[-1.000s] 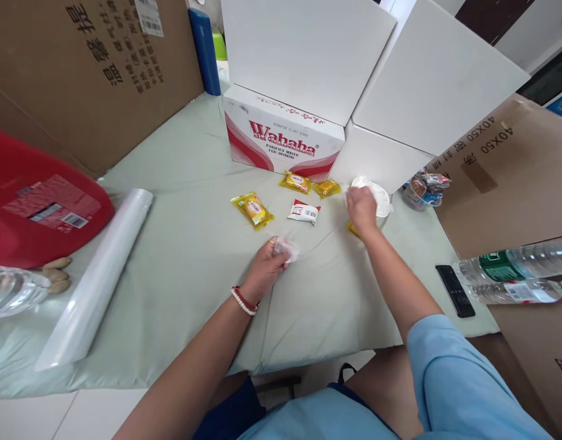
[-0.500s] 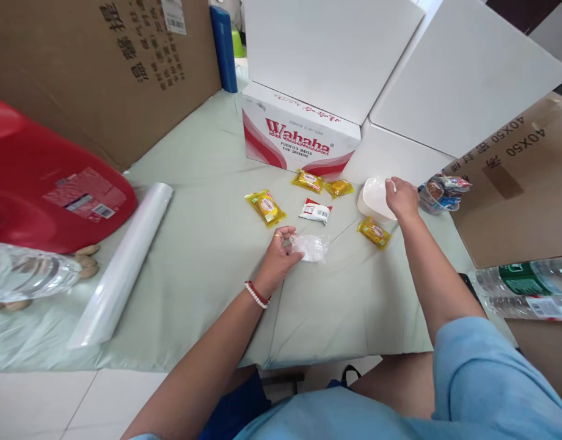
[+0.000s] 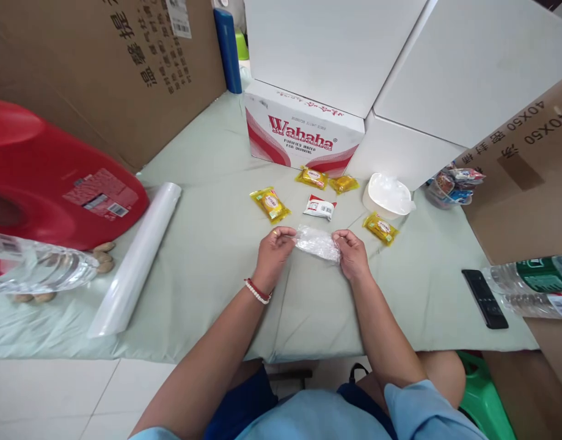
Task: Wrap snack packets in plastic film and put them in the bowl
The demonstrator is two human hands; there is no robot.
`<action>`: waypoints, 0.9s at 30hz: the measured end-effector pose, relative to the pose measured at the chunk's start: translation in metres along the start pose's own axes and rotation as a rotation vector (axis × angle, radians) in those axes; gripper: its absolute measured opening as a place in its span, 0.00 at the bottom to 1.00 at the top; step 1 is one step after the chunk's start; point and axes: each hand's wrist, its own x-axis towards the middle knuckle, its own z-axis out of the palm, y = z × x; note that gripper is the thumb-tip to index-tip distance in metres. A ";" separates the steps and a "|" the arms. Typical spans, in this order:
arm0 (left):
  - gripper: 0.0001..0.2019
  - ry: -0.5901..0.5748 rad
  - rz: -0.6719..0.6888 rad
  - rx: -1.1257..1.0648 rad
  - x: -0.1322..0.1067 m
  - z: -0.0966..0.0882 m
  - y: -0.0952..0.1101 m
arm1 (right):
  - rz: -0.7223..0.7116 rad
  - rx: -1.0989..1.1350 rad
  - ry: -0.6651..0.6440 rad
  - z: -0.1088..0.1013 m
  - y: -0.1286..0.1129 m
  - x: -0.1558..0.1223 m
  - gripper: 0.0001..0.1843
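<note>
1. The left hand (image 3: pixel 275 253) pinches the left end of a crinkled sheet of clear plastic film (image 3: pixel 316 243) between thumb and fingers. Half a second ago its thumb and fingers were wider apart around that same piece; a full second ago the film was bunched up small at its fingertips.
2. The right hand (image 3: pixel 352 252) has left the white, rounded plastic bowl (image 3: pixel 385 205), whose right rim it was touching half a second ago. Its thumb and fingers now pinch the film's right end.
3. The film therefore spans both hands, drawn out wider than before, at the middle of the table covered in pale green cloth (image 3: pixel 208 244).
4. Just beyond the film lies a small white-and-red wrapped packet (image 3: pixel 320 208), in the same place among its neighbours as before.
5. The yellow wrapped packet near the bowl (image 3: pixel 380 228), largely hidden by the right arm a second ago, shows whole. The yellow wrapped packet at left (image 3: pixel 270 205) and two more before the white-and-red carton (image 3: pixel 303 134) keep their places.
6. At lower right, a bright green plastic stool (image 3: pixel 487 400) has come into view.
</note>
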 end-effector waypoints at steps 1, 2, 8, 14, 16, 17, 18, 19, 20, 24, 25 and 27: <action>0.15 0.052 0.035 0.041 0.000 -0.001 0.002 | -0.026 0.012 0.062 -0.002 0.001 0.000 0.20; 0.15 0.066 0.071 0.071 -0.002 -0.001 0.004 | -0.046 0.008 0.132 -0.003 0.002 -0.001 0.19; 0.18 -0.342 0.062 0.197 -0.021 0.011 0.006 | -0.144 -0.120 0.120 0.006 -0.002 -0.021 0.16; 0.24 -0.212 0.110 0.278 -0.017 0.016 -0.006 | -0.270 -0.046 -0.217 0.015 -0.003 -0.032 0.15; 0.17 -0.199 0.111 0.227 -0.014 0.014 -0.007 | -0.254 0.003 -0.200 0.013 0.000 -0.030 0.13; 0.15 -0.184 0.104 0.186 -0.012 0.013 -0.007 | -0.236 0.031 -0.181 0.012 0.001 -0.028 0.12; 0.14 -0.159 0.100 0.144 -0.011 0.011 -0.007 | -0.213 0.059 -0.161 0.010 0.001 -0.026 0.11; 0.13 -0.129 0.104 0.111 -0.010 0.010 -0.007 | -0.187 0.088 -0.143 0.009 0.001 -0.024 0.11; 0.12 -0.100 0.119 0.092 -0.009 0.009 -0.007 | -0.153 0.117 -0.131 0.008 0.001 -0.022 0.11; 0.07 -0.119 0.242 0.162 -0.010 0.009 -0.007 | 0.028 0.212 -0.150 0.007 -0.005 -0.020 0.20; 0.06 -0.151 0.270 0.190 -0.011 0.010 -0.008 | 0.060 0.224 -0.157 0.007 -0.005 -0.020 0.23; 0.04 -0.224 0.308 0.252 -0.013 0.012 -0.009 | 0.079 0.233 -0.148 0.008 -0.005 -0.019 0.25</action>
